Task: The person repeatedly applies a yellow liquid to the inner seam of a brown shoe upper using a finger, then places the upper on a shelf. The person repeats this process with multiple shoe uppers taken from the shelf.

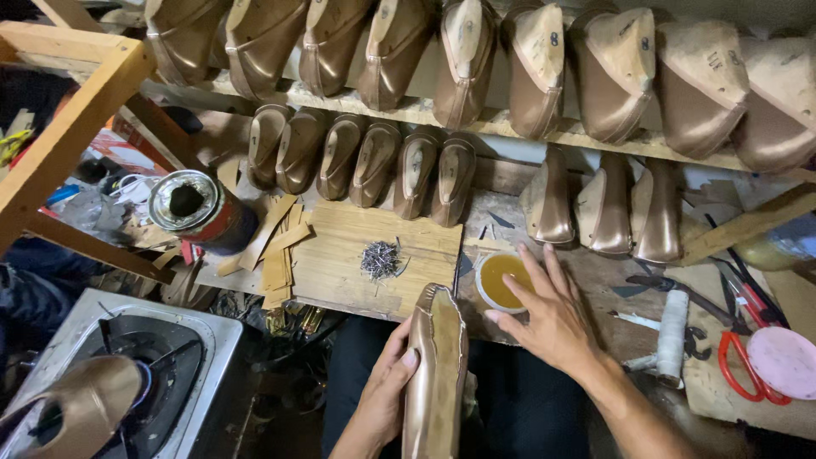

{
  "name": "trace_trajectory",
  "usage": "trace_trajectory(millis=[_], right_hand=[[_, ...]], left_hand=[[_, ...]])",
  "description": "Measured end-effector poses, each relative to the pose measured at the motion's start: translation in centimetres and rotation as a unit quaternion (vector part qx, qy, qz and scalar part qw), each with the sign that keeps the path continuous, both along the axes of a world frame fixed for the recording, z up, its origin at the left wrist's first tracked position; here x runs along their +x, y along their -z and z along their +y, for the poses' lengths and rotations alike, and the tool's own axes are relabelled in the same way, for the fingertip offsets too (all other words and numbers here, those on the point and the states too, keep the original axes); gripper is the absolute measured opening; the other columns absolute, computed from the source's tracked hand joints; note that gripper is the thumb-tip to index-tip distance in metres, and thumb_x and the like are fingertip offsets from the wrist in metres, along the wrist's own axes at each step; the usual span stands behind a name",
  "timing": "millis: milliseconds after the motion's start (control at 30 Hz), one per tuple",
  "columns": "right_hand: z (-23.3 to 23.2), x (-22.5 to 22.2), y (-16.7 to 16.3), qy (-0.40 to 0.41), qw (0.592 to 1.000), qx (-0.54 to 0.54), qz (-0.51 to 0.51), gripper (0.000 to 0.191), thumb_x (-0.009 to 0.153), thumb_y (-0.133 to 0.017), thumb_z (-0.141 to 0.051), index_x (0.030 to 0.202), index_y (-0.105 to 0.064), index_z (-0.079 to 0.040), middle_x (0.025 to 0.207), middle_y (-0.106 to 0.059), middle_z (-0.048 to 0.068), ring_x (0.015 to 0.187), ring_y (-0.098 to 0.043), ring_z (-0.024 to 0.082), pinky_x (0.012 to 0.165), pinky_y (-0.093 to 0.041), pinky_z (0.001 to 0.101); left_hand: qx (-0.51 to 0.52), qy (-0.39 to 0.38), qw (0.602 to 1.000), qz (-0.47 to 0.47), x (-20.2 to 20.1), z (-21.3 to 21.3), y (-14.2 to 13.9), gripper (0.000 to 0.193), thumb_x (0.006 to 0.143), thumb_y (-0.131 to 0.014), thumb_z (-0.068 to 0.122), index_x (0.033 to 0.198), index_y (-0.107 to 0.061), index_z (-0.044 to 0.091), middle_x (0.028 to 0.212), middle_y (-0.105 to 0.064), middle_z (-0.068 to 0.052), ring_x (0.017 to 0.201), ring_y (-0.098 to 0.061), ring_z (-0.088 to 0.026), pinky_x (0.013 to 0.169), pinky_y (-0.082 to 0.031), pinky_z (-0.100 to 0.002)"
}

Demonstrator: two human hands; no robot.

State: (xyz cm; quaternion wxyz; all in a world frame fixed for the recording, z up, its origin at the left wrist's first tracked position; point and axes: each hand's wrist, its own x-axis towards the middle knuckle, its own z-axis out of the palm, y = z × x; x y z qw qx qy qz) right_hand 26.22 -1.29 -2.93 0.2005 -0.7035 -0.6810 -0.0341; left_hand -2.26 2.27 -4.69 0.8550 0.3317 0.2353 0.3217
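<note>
Gripping a bronze shoe (435, 374) by its side, the left hand (384, 393) holds it sole-up over the person's lap, fingers closed around it. The right hand (548, 316) reaches out just beside it, fingers spread and held apart, fingertips at the rim of a small cup of amber glue (501, 280) on the bench edge. Left of the cup lies a wooden board (340, 255) with a heap of small nails (380, 258); strips of card (276, 246) and an open tin (200, 210) sit further left. Right of the hand lie a white roll (671, 331), dark pliers (680, 293), red-handled scissors (739, 361) and a pink lid (784, 361). Behind, rows of bronze shoes on lasts (408, 166) stand along the bench and the shelf (544, 127) above. At lower left another shoe (76, 404) rests on a stove (153, 382).
</note>
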Motion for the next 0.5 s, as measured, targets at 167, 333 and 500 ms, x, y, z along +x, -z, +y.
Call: trace_trajectory(millis=[167, 333, 500], right_hand=[[-1.9, -0.3, 0.4, -0.017, 0.997, 0.067, 0.046, 0.057, 0.079, -0.075, -0.040, 0.124, -0.071, -0.005, 0.163, -0.032, 0.020, 0.150, -0.026, 0.046, 0.118, -0.028, 0.0555], [-2.8, -0.2, 0.1, 0.004, 0.999, 0.032, 0.041, 0.029, 0.082, -0.077, -0.036, 0.097, -0.079, -0.011, 0.153, -0.050, 0.010, 0.151, -0.038, 0.036, 0.124, -0.033, 0.0528], [-4.7, -2.5, -2.2, -0.066, 0.974, 0.097, 0.195, 0.029, 0.094, -0.063, -0.035, 0.101, -0.077, -0.010, 0.153, -0.052, 0.013, 0.152, -0.041, 0.033, 0.126, -0.030, 0.0488]], left_hand=[[0.016, -0.036, 0.999, -0.015, -0.5, -0.3, -0.2, 0.071, 0.099, -0.054, 0.036, 0.158, -0.035, 0.003, 0.142, -0.059, -0.019, 0.121, -0.064, -0.024, 0.101, -0.052, -0.036], [0.052, -0.007, 0.999, -0.001, -0.4, -0.2, 0.1, 0.072, 0.100, -0.053, 0.037, 0.160, -0.032, 0.003, 0.149, -0.056, -0.016, 0.127, -0.061, -0.021, 0.105, -0.049, -0.033], [0.089, 0.025, 0.996, 0.001, 0.6, -0.6, 1.2, 0.070, 0.101, -0.056, 0.032, 0.159, -0.033, 0.001, 0.153, -0.053, -0.015, 0.133, -0.055, -0.021, 0.111, -0.044, -0.033]])
